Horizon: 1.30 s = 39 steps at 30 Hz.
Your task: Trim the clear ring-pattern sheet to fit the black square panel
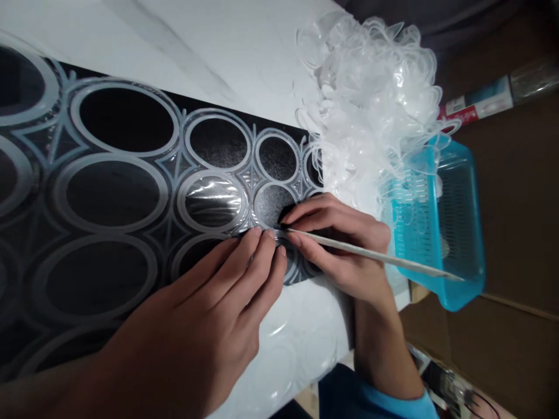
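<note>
A black sheet (227,145) lies across the white table, covered by clear plastic film with rows of frosted oval rings and small star shapes between them. My left hand (218,308) rests on it with the fingers stretched out and the fingertips pressing on the film. Just beyond those fingertips, my right hand (345,233) pinches a thin pale stick (371,251) near its end. The stick slants back to the right, past the wrist. Its tip is at a ring's edge, partly hidden by my fingers.
A heap of clear plastic rings and scraps (371,99) is piled on the table (262,52) at the far right. Beside it, a blue plastic basket (463,215) sits at the table's edge. More clear film (288,343) hangs over the near side.
</note>
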Each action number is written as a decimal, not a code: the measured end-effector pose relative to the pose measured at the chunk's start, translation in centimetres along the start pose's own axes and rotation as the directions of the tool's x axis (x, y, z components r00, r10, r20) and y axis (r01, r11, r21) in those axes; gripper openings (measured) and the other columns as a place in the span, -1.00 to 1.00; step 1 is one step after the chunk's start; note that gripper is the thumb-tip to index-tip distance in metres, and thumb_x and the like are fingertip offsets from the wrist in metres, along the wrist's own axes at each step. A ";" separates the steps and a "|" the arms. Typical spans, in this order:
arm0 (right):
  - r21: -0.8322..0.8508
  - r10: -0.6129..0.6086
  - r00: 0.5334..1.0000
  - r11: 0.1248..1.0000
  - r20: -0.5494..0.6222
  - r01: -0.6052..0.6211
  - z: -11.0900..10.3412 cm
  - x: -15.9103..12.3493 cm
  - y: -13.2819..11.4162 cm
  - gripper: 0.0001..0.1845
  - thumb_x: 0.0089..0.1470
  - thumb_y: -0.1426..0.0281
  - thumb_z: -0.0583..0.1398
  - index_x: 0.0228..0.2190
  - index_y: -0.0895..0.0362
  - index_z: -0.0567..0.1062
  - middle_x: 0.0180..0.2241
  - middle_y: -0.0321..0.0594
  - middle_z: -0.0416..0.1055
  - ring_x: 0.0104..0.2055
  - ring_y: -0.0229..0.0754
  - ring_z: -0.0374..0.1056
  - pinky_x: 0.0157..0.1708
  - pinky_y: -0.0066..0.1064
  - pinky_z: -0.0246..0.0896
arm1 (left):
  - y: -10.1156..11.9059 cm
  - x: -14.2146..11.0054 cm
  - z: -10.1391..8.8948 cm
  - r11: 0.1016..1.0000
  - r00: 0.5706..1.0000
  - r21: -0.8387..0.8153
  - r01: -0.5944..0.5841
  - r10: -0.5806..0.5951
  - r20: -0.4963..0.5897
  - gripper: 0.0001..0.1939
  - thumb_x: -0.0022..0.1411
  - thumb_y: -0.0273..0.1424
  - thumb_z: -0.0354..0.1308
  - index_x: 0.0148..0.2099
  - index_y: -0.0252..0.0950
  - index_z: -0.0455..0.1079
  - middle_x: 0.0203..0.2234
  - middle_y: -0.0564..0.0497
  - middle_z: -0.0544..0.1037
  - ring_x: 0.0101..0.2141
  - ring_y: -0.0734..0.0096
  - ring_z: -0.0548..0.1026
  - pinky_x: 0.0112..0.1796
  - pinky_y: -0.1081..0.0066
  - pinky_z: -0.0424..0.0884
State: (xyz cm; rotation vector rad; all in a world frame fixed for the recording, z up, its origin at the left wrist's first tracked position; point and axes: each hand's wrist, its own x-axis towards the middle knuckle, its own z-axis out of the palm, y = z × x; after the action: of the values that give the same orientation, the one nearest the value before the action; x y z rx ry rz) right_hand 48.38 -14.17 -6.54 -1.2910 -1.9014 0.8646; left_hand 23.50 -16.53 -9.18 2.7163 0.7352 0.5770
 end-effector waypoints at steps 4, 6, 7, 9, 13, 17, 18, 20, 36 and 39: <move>0.013 0.003 1.000 1.000 0.007 -0.003 0.0 0.0 0.1 -0.91 0.27 0.48 0.43 -0.24 0.03 0.70 -0.16 -0.16 0.70 -0.10 -0.03 0.63 -0.03 -0.15 0.56 | 0.0 -0.2 0.0 1.000 1.000 -0.021 -0.012 0.012 0.012 -0.42 0.52 -0.38 -0.01 0.42 -0.66 0.35 0.38 -0.48 0.45 0.39 -0.27 0.41 0.33 -0.10 0.40; 0.010 0.004 1.000 1.000 0.009 -0.004 0.0 0.1 0.1 -0.91 0.27 0.47 0.43 -0.24 0.03 0.71 -0.17 -0.16 0.70 -0.10 -0.03 0.63 -0.03 -0.15 0.56 | 0.0 -0.3 0.0 1.000 1.000 -0.019 -0.017 0.018 0.012 -0.41 0.51 -0.39 0.00 0.43 -0.66 0.34 0.38 -0.47 0.45 0.39 -0.26 0.41 0.33 -0.10 0.40; 0.008 0.004 1.000 1.000 0.010 -0.004 0.0 0.1 0.1 -0.92 0.28 0.47 0.43 -0.24 0.03 0.70 -0.17 -0.15 0.70 -0.10 -0.03 0.63 -0.03 -0.15 0.56 | 0.0 -0.3 0.0 1.000 1.000 -0.014 -0.017 0.017 0.011 -0.40 0.51 -0.38 0.01 0.43 -0.66 0.34 0.38 -0.46 0.45 0.39 -0.25 0.41 0.34 -0.09 0.40; 0.004 0.000 1.000 1.000 0.011 0.000 0.0 0.1 0.1 -0.92 0.28 0.48 0.43 -0.24 0.04 0.70 -0.17 -0.15 0.69 -0.10 -0.03 0.63 -0.02 -0.15 0.56 | 0.0 -0.3 0.0 1.000 1.000 -0.010 -0.015 0.015 0.011 -0.40 0.50 -0.38 0.01 0.44 -0.65 0.34 0.39 -0.45 0.44 0.40 -0.24 0.41 0.35 -0.08 0.39; -0.020 -0.012 1.000 1.000 0.017 0.013 0.0 0.0 0.0 -0.91 0.29 0.48 0.42 -0.23 0.04 0.70 -0.15 -0.16 0.69 -0.09 -0.04 0.63 0.00 -0.15 0.55 | 0.0 -0.4 0.0 1.000 1.000 -0.013 -0.012 0.012 0.019 -0.41 0.51 -0.37 -0.01 0.44 -0.63 0.34 0.40 -0.44 0.44 0.42 -0.23 0.38 0.36 -0.09 0.38; -0.046 -0.022 1.000 0.999 0.001 0.023 0.2 -0.2 0.0 -0.93 0.30 0.44 0.41 -0.23 0.00 0.70 -0.14 -0.16 0.69 -0.11 -0.02 0.62 -0.03 -0.13 0.56 | 0.0 -0.3 -0.1 1.000 1.000 -0.016 0.005 -0.005 0.017 -0.38 0.51 -0.36 0.02 0.47 -0.63 0.30 0.42 -0.45 0.41 0.41 -0.21 0.39 0.36 -0.06 0.39; -0.049 -0.026 1.000 0.999 -0.007 0.025 0.3 -0.2 0.0 -0.93 0.30 0.44 0.42 -0.23 0.00 0.70 -0.15 -0.16 0.69 -0.11 -0.02 0.62 -0.04 -0.12 0.56 | 0.0 -0.3 -0.1 1.000 1.000 -0.018 0.006 -0.006 0.017 -0.37 0.51 -0.36 0.02 0.47 -0.63 0.30 0.42 -0.45 0.41 0.41 -0.21 0.39 0.36 -0.06 0.39; -0.040 -0.018 1.000 0.999 -0.015 0.018 0.3 -0.2 -0.1 -0.93 0.29 0.44 0.42 -0.24 0.00 0.70 -0.17 -0.16 0.69 -0.12 -0.02 0.62 -0.04 -0.12 0.57 | 0.0 -0.4 -0.1 1.000 1.000 -0.021 0.006 -0.005 0.020 -0.37 0.51 -0.36 0.03 0.47 -0.62 0.30 0.42 -0.45 0.40 0.42 -0.22 0.38 0.35 -0.06 0.40; 0.011 0.013 1.000 1.000 0.001 -0.013 0.2 -0.1 0.1 -0.94 0.28 0.44 0.43 -0.26 0.02 0.71 -0.19 -0.15 0.70 -0.12 -0.02 0.63 -0.04 -0.12 0.58 | 0.0 -0.5 -0.1 0.999 1.000 -0.032 -0.008 0.009 0.030 -0.38 0.54 -0.37 -0.02 0.48 -0.65 0.28 0.43 -0.46 0.40 0.42 -0.24 0.37 0.35 -0.09 0.39; 0.002 0.023 1.000 1.000 0.005 -0.023 0.2 0.0 0.0 -0.95 0.29 0.42 0.43 -0.25 0.01 0.71 -0.19 -0.15 0.70 -0.13 -0.01 0.63 -0.04 -0.11 0.58 | 0.0 -0.5 -0.1 1.000 0.999 -0.029 -0.009 0.010 0.032 -0.38 0.53 -0.37 -0.01 0.48 -0.65 0.28 0.44 -0.45 0.39 0.43 -0.23 0.36 0.35 -0.08 0.40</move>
State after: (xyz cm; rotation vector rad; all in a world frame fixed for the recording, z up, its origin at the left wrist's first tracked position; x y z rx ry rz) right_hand 48.27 -14.23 -6.67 -1.3133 -1.8920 0.8820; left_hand 23.06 -16.82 -9.24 2.6976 0.7012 0.5400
